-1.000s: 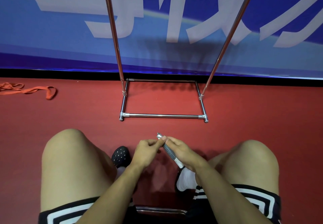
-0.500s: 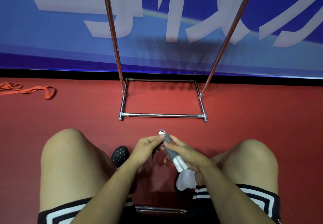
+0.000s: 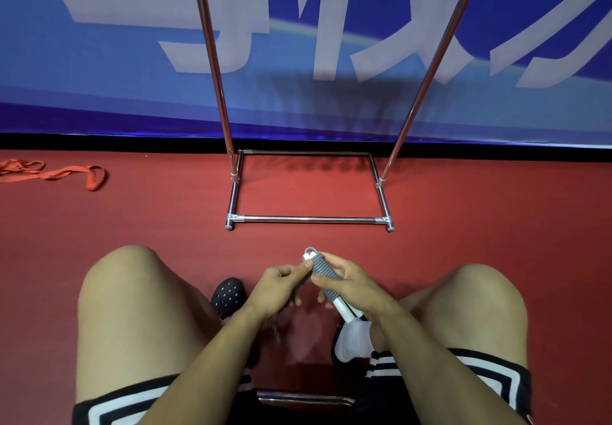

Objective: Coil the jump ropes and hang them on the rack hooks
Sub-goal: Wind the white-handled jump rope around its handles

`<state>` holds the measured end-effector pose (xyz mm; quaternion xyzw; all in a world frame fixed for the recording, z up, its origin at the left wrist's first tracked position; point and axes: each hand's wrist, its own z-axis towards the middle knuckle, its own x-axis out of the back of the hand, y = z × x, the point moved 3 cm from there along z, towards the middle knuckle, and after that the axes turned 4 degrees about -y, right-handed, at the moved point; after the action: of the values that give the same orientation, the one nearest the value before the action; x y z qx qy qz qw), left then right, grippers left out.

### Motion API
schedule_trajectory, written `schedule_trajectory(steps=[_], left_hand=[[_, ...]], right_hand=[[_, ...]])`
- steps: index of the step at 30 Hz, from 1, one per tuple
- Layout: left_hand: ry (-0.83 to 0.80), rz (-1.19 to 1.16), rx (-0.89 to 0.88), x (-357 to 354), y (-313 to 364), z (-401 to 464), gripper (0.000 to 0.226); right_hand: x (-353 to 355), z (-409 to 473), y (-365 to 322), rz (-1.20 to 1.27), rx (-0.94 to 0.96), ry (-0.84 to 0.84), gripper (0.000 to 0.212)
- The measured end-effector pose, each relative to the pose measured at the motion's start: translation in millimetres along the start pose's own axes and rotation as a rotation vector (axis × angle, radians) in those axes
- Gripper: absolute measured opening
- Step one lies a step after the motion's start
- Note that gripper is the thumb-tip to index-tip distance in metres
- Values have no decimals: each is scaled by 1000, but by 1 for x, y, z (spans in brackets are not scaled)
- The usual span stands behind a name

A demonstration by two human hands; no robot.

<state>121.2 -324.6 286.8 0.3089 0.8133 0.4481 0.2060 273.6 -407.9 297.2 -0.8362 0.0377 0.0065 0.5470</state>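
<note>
Fingers of the right hand [image 3: 352,287] grip the jump rope handles [image 3: 326,280]; left hand [image 3: 281,284] fingers pinch their top end.

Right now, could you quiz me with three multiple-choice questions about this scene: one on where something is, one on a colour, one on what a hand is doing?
1. Where does the orange strap lie?
A. on the floor, far left
B. on the rack
C. across a knee

2. What colour is the ribbed grip of the jump rope handles?
A. grey
B. green
C. yellow

3. What is the right hand doing?
A. resting flat on a knee
B. gripping the handles
C. touching the rack

Answers: 1 A, it lies on the red floor by the left edge. 2 A, grey ribs above white ends. 3 B, fingers curl round them.
</note>
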Motion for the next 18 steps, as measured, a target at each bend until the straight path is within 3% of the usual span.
schedule_trajectory(steps=[8,18], left_hand=[[-5,114,86,5,-2,3,65],[36,125,110,8,-5,3,53]], right_hand=[[-1,5,10,-44,-24,-10,40],[-2,11,22,-162,-93,42,43]])
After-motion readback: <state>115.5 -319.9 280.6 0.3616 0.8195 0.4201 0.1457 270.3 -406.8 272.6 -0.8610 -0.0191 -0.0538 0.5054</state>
